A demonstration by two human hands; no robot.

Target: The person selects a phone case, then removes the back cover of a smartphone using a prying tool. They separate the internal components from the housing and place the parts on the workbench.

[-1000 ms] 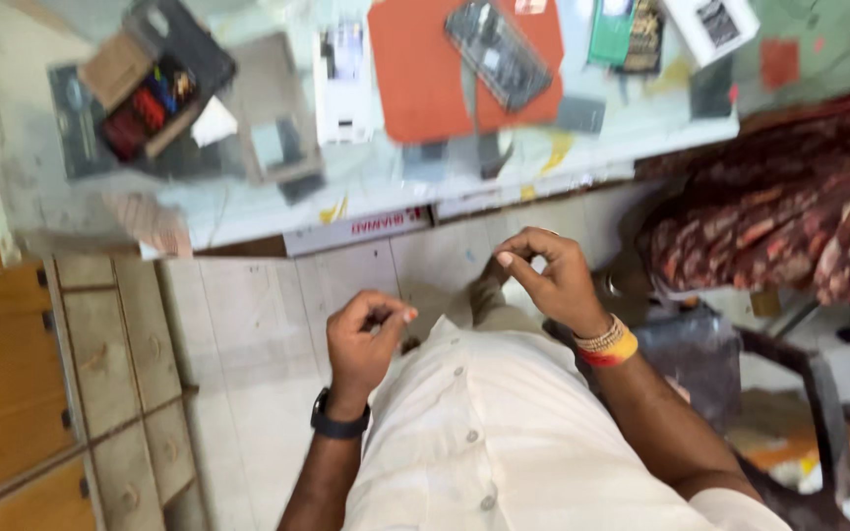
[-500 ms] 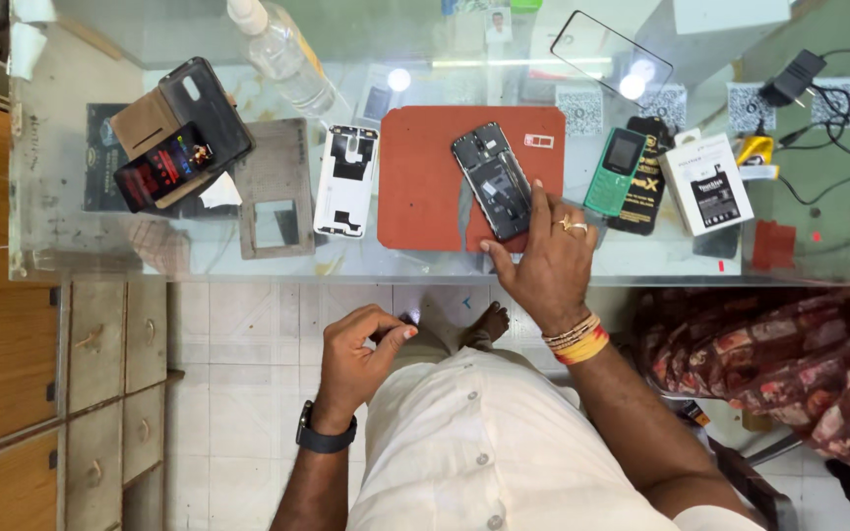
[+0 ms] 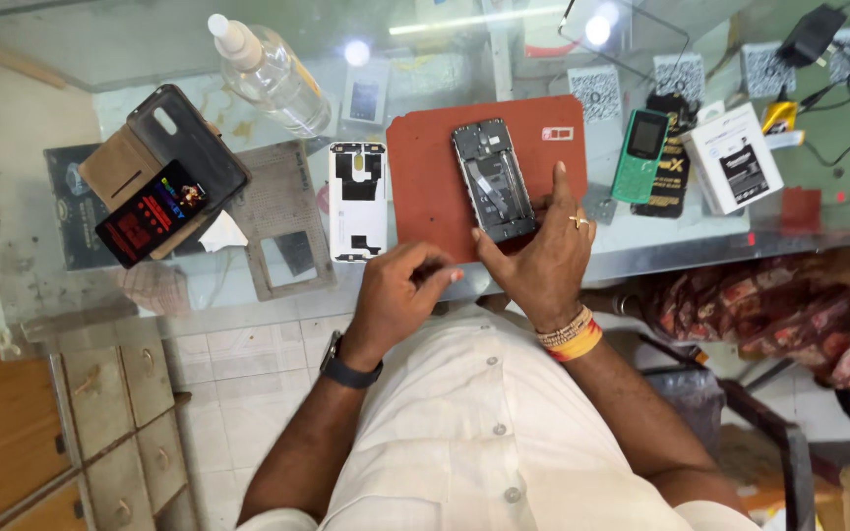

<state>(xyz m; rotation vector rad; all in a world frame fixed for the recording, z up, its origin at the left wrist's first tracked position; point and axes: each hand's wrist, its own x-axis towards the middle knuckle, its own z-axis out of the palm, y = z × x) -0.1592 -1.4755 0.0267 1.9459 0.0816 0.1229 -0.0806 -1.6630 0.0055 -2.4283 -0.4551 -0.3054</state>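
An opened phone (image 3: 492,177) with its back off lies on a red mat (image 3: 425,187) on the glass counter (image 3: 41,256). My right hand (image 3: 543,261), with a ring and bangles, grips it: the thumb is at its lower edge and the index finger runs along its right side. My left hand (image 3: 395,295), with a dark watch on the wrist, hovers just below the mat's near edge. Its fingertips are pinched together, and I cannot see anything between them. A white back cover (image 3: 357,202) lies left of the mat.
On the counter are a clear spray bottle (image 3: 268,74), a dark flip case with a phone (image 3: 164,182), a grey frame (image 3: 282,231), a green keypad phone (image 3: 638,154), a white box (image 3: 735,157) and a black charger (image 3: 811,34). Wooden drawers (image 3: 110,413) stand lower left. Patterned cloth (image 3: 769,305) is at right.
The view swung up from my lap to the counter. My right hand reached to the opened phone and took hold of it; my left hand rose toward the counter edge.
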